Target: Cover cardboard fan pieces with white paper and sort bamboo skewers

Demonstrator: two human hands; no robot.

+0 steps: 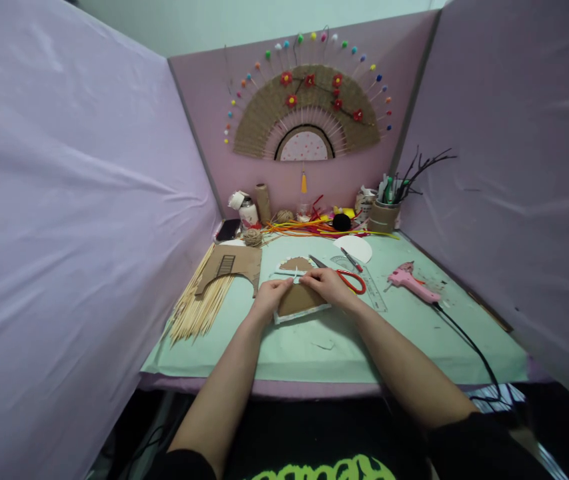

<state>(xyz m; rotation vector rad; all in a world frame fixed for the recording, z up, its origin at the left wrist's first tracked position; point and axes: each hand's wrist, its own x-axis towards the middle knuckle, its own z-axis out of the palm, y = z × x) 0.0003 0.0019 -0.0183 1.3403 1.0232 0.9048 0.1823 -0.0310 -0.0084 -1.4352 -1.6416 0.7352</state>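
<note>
A brown cardboard piece [300,301] with white-covered edges lies on the table in front of me. My left hand [272,297] is closed at its upper left edge, thumb and fingers pinched together. From the other side my right hand [328,285] pinches the same upper edge, its fingertips close to those of the left. A small white strip [296,273] stands up between the fingertips. Just beyond lies a half-round cardboard piece [296,264] with a white rim. Red-handled scissors [351,281] rest beside my right hand, partly hidden by it.
A pink glue gun [414,283] with a black cord lies at right. Bamboo sticks [204,317] sit under a cut cardboard sheet [239,261] at left. A clear ruler [375,290], a pen [351,259] and a white disc [357,248] lie behind. A decorated fan [259,117] hangs on the back wall.
</note>
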